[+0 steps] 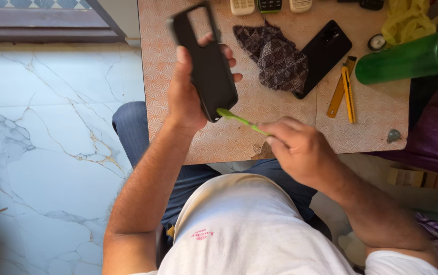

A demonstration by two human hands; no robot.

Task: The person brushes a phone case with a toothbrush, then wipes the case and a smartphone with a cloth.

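over table | left hand grips phone case | right hand brush touching

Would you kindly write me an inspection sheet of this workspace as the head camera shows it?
Surface: small patterned table, worn at its near edge.
Job's things: black phone case held upright over the table; green brush, its head at the case's lower end.
Clutter: dark patterned cloth, black phone, yellow utility knife, green bottle lying on its side, yellow cloth, remotes at the far edge.
Grippers: left hand grips the case; right hand pinches the brush handle.
Cables: nothing seen.
Surroundings: white marble floor.
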